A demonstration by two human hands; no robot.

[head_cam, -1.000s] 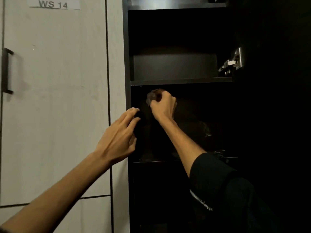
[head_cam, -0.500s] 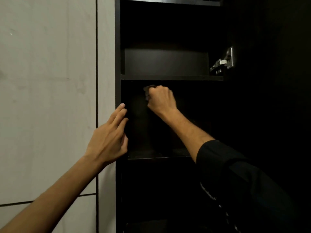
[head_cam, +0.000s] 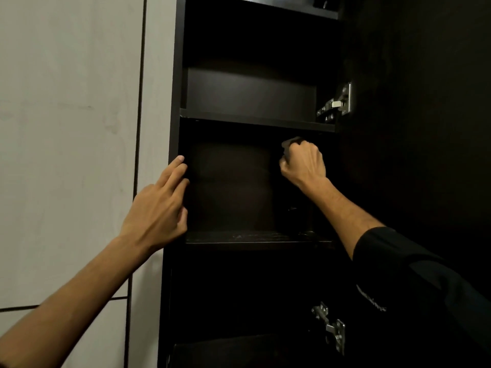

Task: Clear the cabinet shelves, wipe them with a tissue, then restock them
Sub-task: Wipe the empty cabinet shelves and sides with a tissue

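The dark open cabinet fills the middle of the view. My right hand is curled into a fist inside the middle compartment, just under the upper shelf, and grips a crumpled tissue that pokes out at the top of the fist. My left hand rests with straight fingers on the cabinet's left front edge. The lower shelf below both hands shows pale scuffs. The compartment's right rear is too dark to read.
Pale closed cabinet doors stand to the left. A metal hinge sits at the upper right inside wall, another hinge lower down. The open dark door lies on the right. A dark shape sits at the bottom.
My right hand with the tissue has moved from the left part of the compartment to the right, under the upper shelf. My left hand stays on the cabinet's left edge. The camera has shifted.
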